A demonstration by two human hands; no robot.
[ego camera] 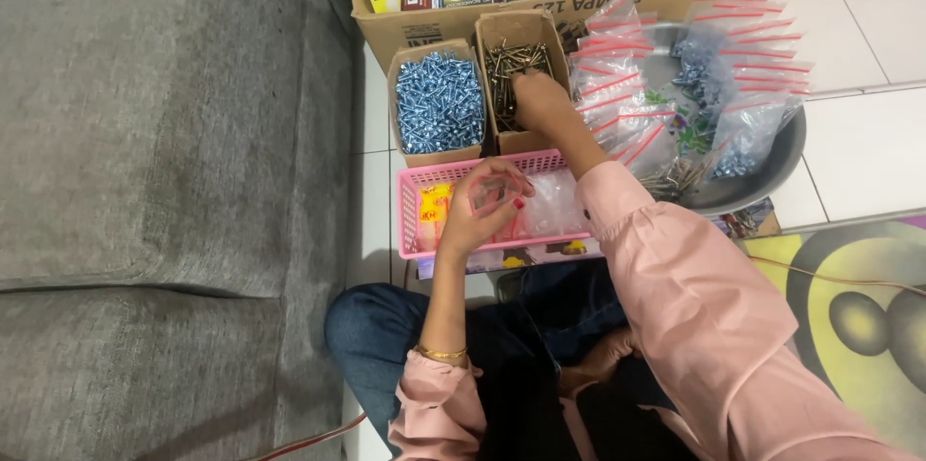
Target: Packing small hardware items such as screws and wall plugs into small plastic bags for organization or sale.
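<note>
Well, biggest first: grey sofa (164, 181) on the person's left, white tiled floor (868, 123) under everything, big cardboard box (540, 8) of small packets at the back, metal basin (762, 167) w/ red-striped zip bags (675, 75) spilling over it at right. In front of the knees sits a pink plastic basket (413, 215) w/ clear bags in it. Behind it, two small cartons side by side: one full of bluish screws (439, 102), one w/ dark brass-coloured screws (511, 61).

Right hand (542, 99) is down in the dark-screw carton, fingers curled into the pile; can't tell if they're clamped on any or just raking. Left hand (482, 210) hovers over the basket, fingers bent around a small clear bag (497, 193), seemingly pinching it at the mouth.

Risks, imo: the bag is floppy and held one-handed, so its mouth may sag shut and screws would miss, dropping thru the basket's lattice or onto the floor. Screw points could prick fingers or pierce the thin film. A forearm nudge could tip the narrow carton.

Orientation: bag's mouth seems to face up and away, toward the cartons, but it's too clear to be sure. Dark screws lie jumbled, many w/ long axes roughly along the carton's length, running away from the person; tips point mixed ways.
</note>
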